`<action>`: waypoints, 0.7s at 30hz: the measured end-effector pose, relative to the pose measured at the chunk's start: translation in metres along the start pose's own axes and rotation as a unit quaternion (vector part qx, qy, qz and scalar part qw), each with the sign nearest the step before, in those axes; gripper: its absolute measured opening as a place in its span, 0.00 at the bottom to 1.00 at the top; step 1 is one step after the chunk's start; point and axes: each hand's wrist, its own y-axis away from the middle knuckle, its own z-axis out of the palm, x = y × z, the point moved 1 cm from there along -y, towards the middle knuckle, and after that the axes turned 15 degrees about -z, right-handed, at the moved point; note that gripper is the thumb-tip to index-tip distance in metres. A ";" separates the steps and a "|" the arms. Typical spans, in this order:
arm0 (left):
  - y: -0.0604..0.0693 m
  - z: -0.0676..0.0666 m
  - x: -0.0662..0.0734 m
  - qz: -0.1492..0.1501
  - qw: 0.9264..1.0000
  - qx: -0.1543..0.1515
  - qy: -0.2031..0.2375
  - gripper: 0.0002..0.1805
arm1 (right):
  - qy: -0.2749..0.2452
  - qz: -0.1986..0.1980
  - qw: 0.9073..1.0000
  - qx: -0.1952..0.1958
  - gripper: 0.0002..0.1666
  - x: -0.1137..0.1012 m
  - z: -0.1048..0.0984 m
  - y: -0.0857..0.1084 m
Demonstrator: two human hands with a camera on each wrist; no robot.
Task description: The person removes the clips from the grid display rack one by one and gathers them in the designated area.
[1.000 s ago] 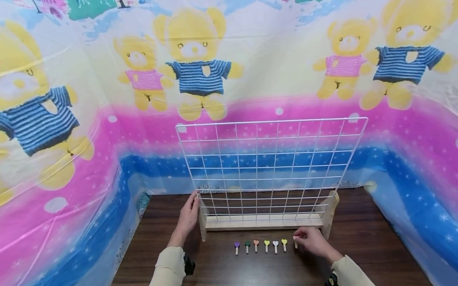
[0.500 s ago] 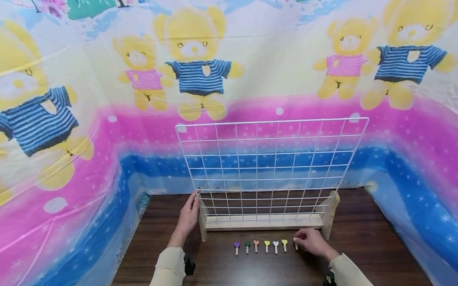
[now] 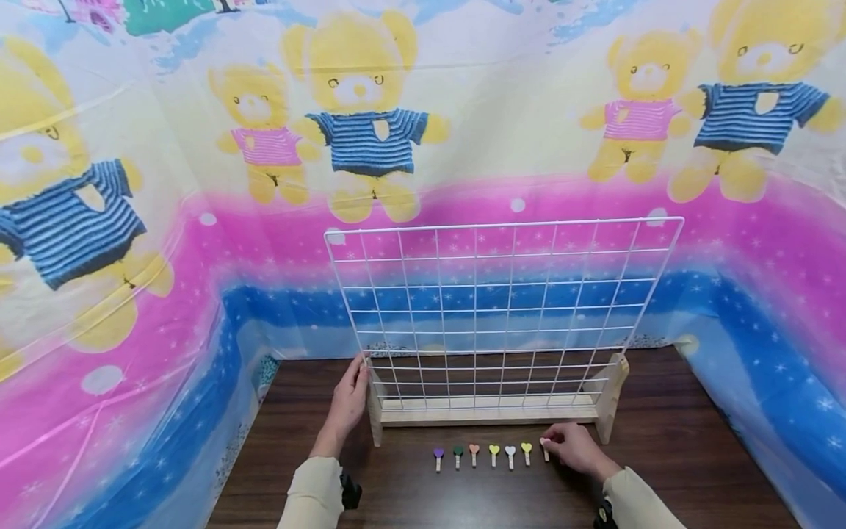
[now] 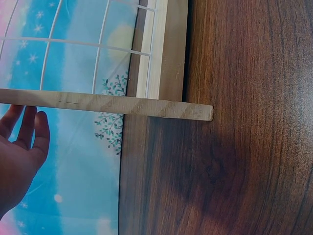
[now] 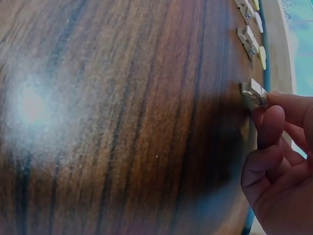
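A white wire grid point(image 3: 492, 308) stands upright in a wooden base with a side support at each end. My left hand point(image 3: 349, 397) is at the left wooden support point(image 4: 105, 103); in the left wrist view its fairly straight fingers point(image 4: 41, 129) touch the outer face. In front of the base, several small wooden clothespins with heart tops lie in a row, from a purple one point(image 3: 438, 460) to a yellow one point(image 3: 526, 453). At the row's right end, my right hand point(image 3: 576, 446) pinches a pale heart clothespin point(image 5: 253, 92) between thumb and fingers, low at the tabletop.
Dark wood-grain tabletop point(image 3: 423, 499) lies under everything. Behind and at both sides hangs a bear-print cloth point(image 3: 515, 147), close behind the grid. The right wooden support point(image 3: 611, 397) stands just beyond my right hand.
My right hand and the pale clothespin have shifted slightly, and more of its heart top shows beside the fingertips. The left hand and the grid hold still.
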 end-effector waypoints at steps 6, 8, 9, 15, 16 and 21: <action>-0.001 0.001 0.001 0.000 1.000 0.004 0.004 0.24 | 0.010 0.020 1.000 -0.004 0.03 0.000 0.001 0.001; -0.001 0.001 0.001 -0.001 1.000 0.004 0.006 0.23 | 0.013 0.026 1.000 -0.007 0.03 0.000 0.001 0.001; -0.001 0.001 0.000 -0.002 1.000 0.004 0.006 0.23 | 0.017 0.027 0.999 -0.008 0.03 0.000 0.001 0.001; -0.001 0.000 0.002 -0.010 1.000 0.002 0.006 0.24 | 0.070 -0.009 0.998 -0.004 0.03 0.001 0.001 0.001; -0.001 0.000 0.002 -0.008 1.000 0.002 0.005 0.24 | 0.074 -0.016 0.997 -0.002 0.03 0.001 0.001 0.002; 0.000 0.000 0.002 -0.012 1.000 0.002 0.005 0.23 | 0.078 -0.023 0.997 0.013 0.04 0.003 0.003 0.002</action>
